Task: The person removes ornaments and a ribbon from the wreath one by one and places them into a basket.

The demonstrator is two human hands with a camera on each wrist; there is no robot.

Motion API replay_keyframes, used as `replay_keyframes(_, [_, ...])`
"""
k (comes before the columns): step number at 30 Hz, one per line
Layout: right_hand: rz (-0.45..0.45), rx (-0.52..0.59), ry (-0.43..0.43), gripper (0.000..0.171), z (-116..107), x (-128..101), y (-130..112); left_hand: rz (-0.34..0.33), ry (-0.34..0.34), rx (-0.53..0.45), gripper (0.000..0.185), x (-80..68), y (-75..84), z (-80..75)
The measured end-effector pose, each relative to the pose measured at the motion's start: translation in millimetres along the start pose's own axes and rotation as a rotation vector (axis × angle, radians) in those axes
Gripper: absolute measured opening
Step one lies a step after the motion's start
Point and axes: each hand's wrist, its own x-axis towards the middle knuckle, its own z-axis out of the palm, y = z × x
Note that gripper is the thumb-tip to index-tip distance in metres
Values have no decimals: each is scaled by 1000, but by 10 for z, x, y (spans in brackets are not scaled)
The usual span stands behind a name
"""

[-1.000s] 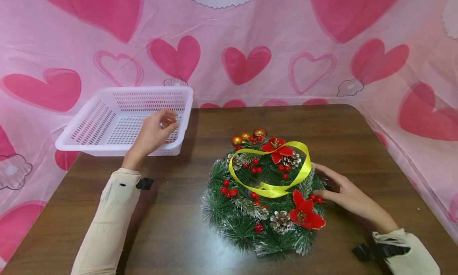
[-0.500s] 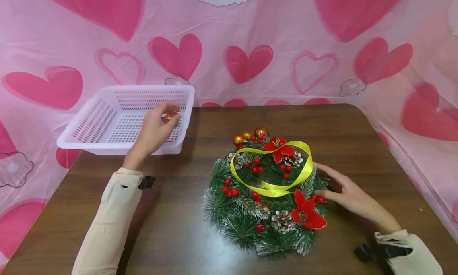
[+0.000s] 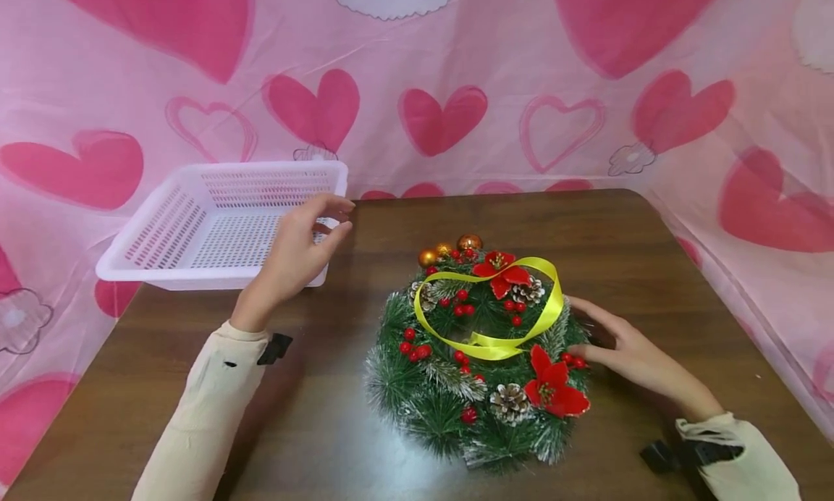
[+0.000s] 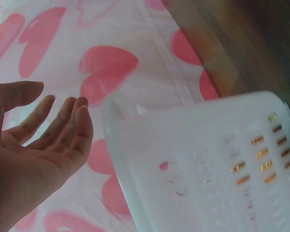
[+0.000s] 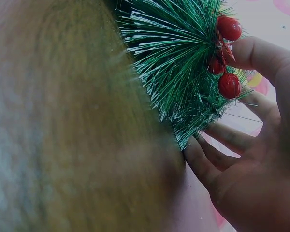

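A green Christmas wreath (image 3: 433, 407) lies on the table with red berries, pine cones, red poinsettias and gold balls. A yellow ribbon (image 3: 554, 298) loops across its top. My right hand (image 3: 641, 360) holds its right edge, thumb by the red berries (image 5: 229, 85) and fingers against the green needles. My left hand (image 3: 296, 251) hovers over the right side of the white plastic basket (image 3: 176, 278), fingers loosely bent. In the left wrist view, nothing shows between its thumb and fingers. Gold and orange colour shows through the slots of the basket (image 4: 135, 154).
The brown wooden table (image 3: 625, 233) extends around the wreath. Behind it hangs a pink cloth (image 3: 508, 59) with heart prints. The basket stands at the back left, overhanging the table's left edge.
My left hand has moved right from inside the basket to above its right rim. The copper-orange ball earlier seen at its fingers no longer shows there. My right hand stays at the wreath.
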Motion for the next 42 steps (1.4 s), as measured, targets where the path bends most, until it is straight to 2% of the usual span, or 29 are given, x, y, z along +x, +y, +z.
replay_keyframes(4, [25, -37, 4, 65, 12, 29, -5, -30, -16, -24, 27, -8, 36, 29])
replay_keyframes(7, [16, -26, 5, 65, 14, 32, 0, -53, -51, -32, 28, 46, 65, 78])
replay_keyframes(12, [10, -7, 18, 66, 7, 1, -4, -58, -144, -93, 28, 186, 96, 246])
replay_keyframes(18, [47, -34, 27, 65, 10, -6, -45, -43, -215, -150, 28, 261, 132, 468])
replay_keyframes(21, [60, -39, 21, 65, 22, 1, -48, -48, -242, -160, 27, 251, 112, 579])
replay_keyframes(27, [57, -49, 25, 65, 2, -21, -46, -110, -328, -192, 28, 218, 2, 783])
replay_keyframes(31, [41, -55, 26, 65, -12, -19, -41, -155, -416, -211, 32, 202, -65, 897])
replay_keyframes(35, [29, -53, 30, 66, -16, -13, -33, -165, -501, -209, 37, 192, -81, 980])
replay_keyframes(42, [0, -29, 23, 66, -7, -9, -11, -142, -527, -195, 26, 165, -78, 1042])
